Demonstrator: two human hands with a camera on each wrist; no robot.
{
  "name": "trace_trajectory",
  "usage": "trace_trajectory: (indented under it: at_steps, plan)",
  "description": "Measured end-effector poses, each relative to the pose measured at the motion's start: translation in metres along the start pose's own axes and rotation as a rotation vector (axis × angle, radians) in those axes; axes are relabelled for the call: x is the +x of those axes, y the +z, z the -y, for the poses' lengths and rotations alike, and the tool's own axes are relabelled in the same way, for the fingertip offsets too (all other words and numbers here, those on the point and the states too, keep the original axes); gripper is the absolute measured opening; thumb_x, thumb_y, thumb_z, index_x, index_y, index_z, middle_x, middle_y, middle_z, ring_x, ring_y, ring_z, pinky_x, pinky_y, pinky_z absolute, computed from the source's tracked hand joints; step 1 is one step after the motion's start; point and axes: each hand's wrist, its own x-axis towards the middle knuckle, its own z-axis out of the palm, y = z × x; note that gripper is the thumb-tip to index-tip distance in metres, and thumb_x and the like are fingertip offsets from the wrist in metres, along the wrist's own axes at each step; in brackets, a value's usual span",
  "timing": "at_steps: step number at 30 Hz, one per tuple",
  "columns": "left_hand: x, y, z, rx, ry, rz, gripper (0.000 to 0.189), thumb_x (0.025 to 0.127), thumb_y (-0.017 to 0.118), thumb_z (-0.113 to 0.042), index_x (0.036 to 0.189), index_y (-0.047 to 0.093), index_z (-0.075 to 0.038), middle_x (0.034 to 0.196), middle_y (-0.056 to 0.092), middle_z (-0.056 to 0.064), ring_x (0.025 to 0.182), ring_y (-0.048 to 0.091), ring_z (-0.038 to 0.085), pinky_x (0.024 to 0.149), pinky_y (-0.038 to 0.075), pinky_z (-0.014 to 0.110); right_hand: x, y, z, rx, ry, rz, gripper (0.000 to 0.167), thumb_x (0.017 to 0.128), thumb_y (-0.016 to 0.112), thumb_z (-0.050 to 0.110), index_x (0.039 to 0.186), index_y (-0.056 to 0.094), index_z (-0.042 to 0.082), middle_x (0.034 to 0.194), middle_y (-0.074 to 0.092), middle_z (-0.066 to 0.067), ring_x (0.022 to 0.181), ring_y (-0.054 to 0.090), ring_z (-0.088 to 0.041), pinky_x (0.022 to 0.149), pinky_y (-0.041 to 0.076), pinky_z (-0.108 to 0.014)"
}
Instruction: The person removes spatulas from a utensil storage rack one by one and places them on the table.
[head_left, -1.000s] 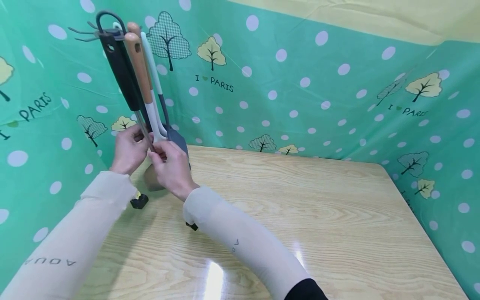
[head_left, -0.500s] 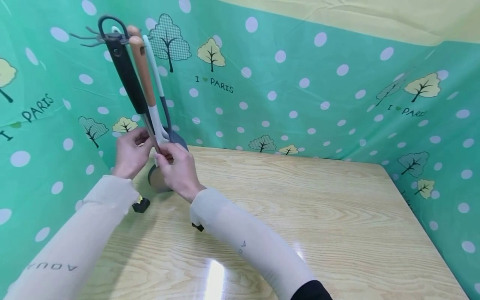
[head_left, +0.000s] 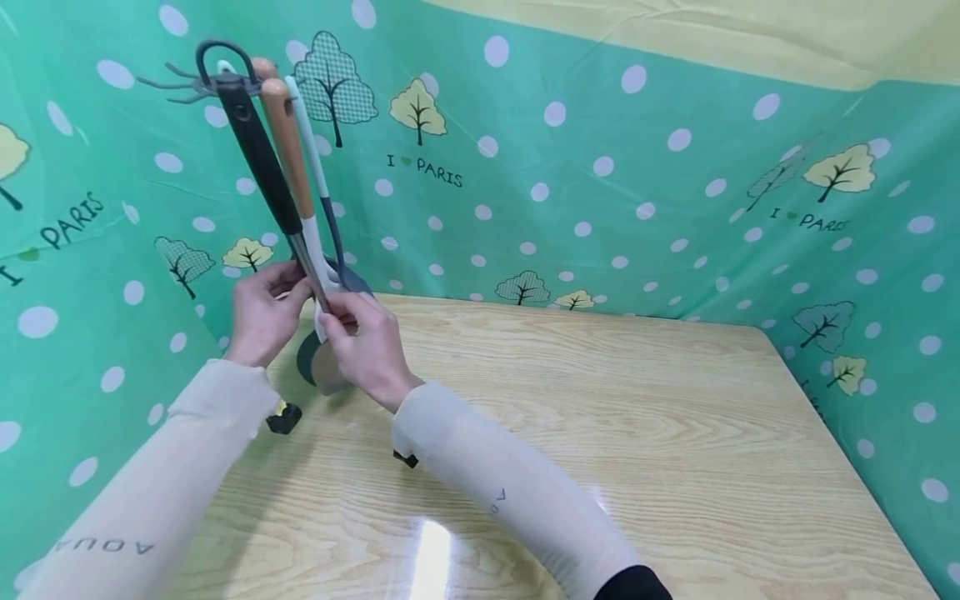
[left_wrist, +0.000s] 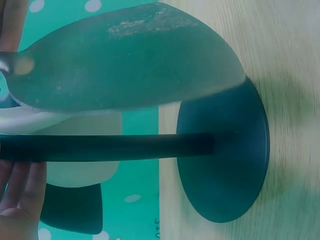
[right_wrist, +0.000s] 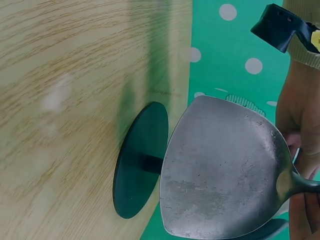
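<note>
A metal wok turner with a black handle [head_left: 258, 158] leans at a slant by a dark utensil stand [left_wrist: 220, 190]. My right hand [head_left: 371, 346] pinches its metal shaft low down, and its broad blade [right_wrist: 225, 170] hangs just above the table beside the stand's round base. My left hand [head_left: 261, 317] is at the same height, its fingers curled against the stand's black pole [left_wrist: 100, 148]. Behind the turner hang a utensil with a wooden-coloured and white handle [head_left: 287, 154] and a slotless-looking dark-bladed one with a pale blue handle [head_left: 310, 142].
Bare hooks [head_left: 180, 86] stick out left from the stand's top. The wooden table [head_left: 600, 417] stretches to the right. A green patterned curtain [head_left: 600, 200] rises close behind and left of the stand. Each wrist carries a small black mount [head_left: 283, 418].
Both hands have shifted slightly right and down. The turner's handle and blade have moved a little the same way, showing more of the stand's base. The right hand keeps its pinch.
</note>
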Motion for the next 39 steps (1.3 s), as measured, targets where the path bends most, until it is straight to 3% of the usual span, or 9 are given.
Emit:
trace_trajectory:
  at_steps: [17, 39]
  plan:
    - [-0.009, 0.008, -0.001, -0.043, 0.043, -0.051, 0.031, 0.092, 0.063, -0.027, 0.114, 0.068, -0.006, 0.107, 0.068, 0.009, 0.092, 0.062, 0.004, 0.08, 0.051, 0.015, -0.009, -0.012, -0.002, 0.015, -0.031, -0.01, 0.013, 0.091, 0.062, 0.001, 0.103, 0.066, 0.002, 0.096, 0.064, -0.005, 0.085, 0.06, -0.004, 0.078, 0.048, -0.009]
    - [-0.021, 0.015, -0.009, -0.018, 0.041, -0.027, 0.034, 0.092, 0.063, -0.031, 0.118, 0.067, -0.008, 0.111, 0.067, 0.007, 0.1, 0.064, 0.018, 0.085, 0.053, 0.025, -0.02, -0.03, -0.003, 0.045, -0.037, -0.027, 0.014, 0.091, 0.061, 0.001, 0.105, 0.066, 0.0, 0.098, 0.064, -0.006, 0.086, 0.06, -0.007, 0.079, 0.05, -0.013]
